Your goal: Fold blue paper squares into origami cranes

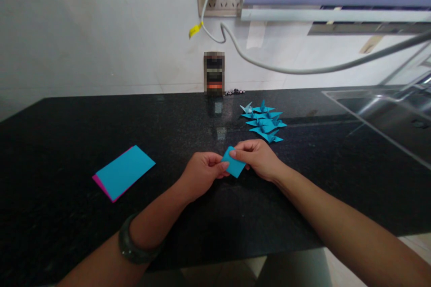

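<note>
A small folded square of blue origami paper is held just above the dark counter, between both hands. My left hand pinches its left edge, thumb on top. My right hand grips its upper right side, the thumb pressed on the paper's face and the fingers behind it. Just beyond my right hand lies a cluster of several folded blue paper cranes; one at the back left looks paler. To the left rests a stack of blue paper sheets, with pink paper showing beneath along its edges.
A phone-like device, its screen blurred, leans against the wall with a beaded strap beside it. A metal sink is set into the counter at right. A white cable hangs from the wall socket.
</note>
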Tool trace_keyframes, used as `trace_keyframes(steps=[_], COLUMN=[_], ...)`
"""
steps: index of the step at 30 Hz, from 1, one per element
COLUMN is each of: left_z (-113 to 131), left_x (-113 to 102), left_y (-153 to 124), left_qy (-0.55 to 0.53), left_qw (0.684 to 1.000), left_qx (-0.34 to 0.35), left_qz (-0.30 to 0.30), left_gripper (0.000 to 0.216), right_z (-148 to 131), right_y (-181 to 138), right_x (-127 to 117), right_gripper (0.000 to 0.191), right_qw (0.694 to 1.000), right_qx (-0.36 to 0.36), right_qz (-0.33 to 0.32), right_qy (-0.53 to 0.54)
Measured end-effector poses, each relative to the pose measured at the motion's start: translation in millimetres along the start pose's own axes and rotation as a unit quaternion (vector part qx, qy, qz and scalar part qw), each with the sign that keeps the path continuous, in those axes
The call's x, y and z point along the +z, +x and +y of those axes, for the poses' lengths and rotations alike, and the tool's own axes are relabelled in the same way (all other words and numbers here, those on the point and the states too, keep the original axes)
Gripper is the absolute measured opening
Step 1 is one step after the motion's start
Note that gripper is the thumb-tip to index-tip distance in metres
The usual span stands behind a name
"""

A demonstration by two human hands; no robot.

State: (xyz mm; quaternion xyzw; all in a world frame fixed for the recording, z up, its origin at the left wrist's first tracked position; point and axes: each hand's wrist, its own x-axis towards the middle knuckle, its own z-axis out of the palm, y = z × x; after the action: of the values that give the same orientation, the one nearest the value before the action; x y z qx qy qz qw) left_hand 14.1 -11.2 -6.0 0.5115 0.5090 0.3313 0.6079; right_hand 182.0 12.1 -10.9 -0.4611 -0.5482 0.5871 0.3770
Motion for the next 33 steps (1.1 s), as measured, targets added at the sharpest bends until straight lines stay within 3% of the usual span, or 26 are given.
trace_keyframes(steps=[7,15,26,33], left_z=[-3,-2,-2,1], left_x=[-1,-7,-3,-2], left_y=[0,2,2,1], left_qy=[-0.014,-0.15,-0.137,-0.141], left_qw=[0.999,0.987,0.988,0.985], left_qx=[-0.02,-0.031,0.006,0.034], left_qz=[-0.033,0.042,0.067,0.098], left_gripper=[0.011,0.016,0.019,0.022], right_z=[-1,10,4,2], right_y=[-2,-1,-4,-4], right_x=[3,5,7,6], right_gripper=[0.027,0.038,0.028,0.032], right_qw=[1.0,0.998,0.997,0.998], right_qx=[-0.01,0.007,0.005,0.001], right_qz=[-0.012,-0.063,-0.073,-0.051], right_qy=[-0.018,0.003,-0.037,-0.039])
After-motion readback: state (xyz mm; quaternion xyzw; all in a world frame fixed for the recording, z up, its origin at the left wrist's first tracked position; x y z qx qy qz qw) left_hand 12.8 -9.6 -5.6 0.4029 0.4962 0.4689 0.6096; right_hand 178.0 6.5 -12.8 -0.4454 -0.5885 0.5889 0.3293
